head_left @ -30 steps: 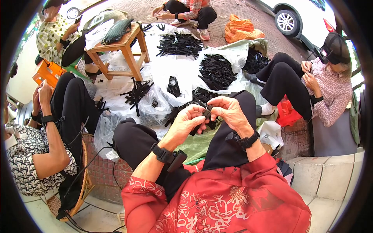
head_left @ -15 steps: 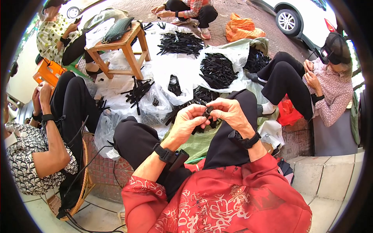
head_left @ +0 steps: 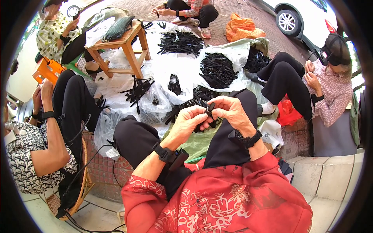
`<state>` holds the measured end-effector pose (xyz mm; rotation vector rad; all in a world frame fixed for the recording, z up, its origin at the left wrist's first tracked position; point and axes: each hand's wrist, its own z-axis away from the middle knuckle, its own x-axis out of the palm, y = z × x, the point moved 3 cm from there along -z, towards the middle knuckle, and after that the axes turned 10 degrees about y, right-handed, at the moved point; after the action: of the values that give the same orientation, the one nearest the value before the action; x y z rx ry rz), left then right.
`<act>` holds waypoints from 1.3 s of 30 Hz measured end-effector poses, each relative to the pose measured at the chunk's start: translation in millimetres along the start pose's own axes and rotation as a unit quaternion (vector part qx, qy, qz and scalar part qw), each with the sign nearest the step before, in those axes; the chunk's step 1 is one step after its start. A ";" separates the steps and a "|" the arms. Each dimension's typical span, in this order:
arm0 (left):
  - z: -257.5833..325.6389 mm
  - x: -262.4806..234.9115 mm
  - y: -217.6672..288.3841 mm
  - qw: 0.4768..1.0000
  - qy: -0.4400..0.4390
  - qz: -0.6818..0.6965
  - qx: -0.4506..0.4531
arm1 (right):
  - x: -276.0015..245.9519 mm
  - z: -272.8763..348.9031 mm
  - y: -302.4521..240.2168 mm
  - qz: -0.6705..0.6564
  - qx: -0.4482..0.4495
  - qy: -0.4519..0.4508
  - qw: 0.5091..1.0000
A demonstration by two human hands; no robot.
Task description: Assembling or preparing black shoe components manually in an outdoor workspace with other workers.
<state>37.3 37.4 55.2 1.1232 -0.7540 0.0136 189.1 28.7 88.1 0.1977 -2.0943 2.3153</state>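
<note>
Between my fingertips is a small black strap piece (head_left: 210, 109), bent into a loop. My left hand (head_left: 190, 121) pinches it from the left, thumb and forefinger closed. From the right, my right hand (head_left: 230, 111) grips its upper end between thumb and fingers. Both hands are raised over my lap, fingertips nearly meeting. Just beyond them lies a heap of black straps (head_left: 201, 95), partly covered by my hands. Whether the piece has a buckle on it is too small to tell.
More black strap piles (head_left: 218, 70) lie on white plastic sheeting (head_left: 163, 64). A wooden stool (head_left: 126, 48) with a dark bag stands at the far left. Co-workers sit left, right and opposite, with straps in some hands. A wicker chair (head_left: 83, 174) and cables are at my left.
The strap piece between my fingers has turned, and its looped end now stands up more. My hands have barely shifted. The person at far left has raised a hand slightly.
</note>
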 end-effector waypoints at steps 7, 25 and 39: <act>0.4 0.9 0.0 0.999 0.017 -0.023 0.033 | 5.2 3.1 -8.7 0.019 0.006 -0.017 1.000; -2.9 -10.6 7.8 0.989 0.123 -0.051 0.069 | 27.2 9.5 -19.8 0.355 -0.227 0.060 0.905; -2.2 -10.8 2.2 0.998 0.026 -0.031 -0.053 | 9.2 6.9 -28.9 0.404 -0.353 0.013 0.844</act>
<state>29.5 44.0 50.5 1.0420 -0.6664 -0.0494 183.2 24.2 118.3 -0.8729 -3.2421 1.4904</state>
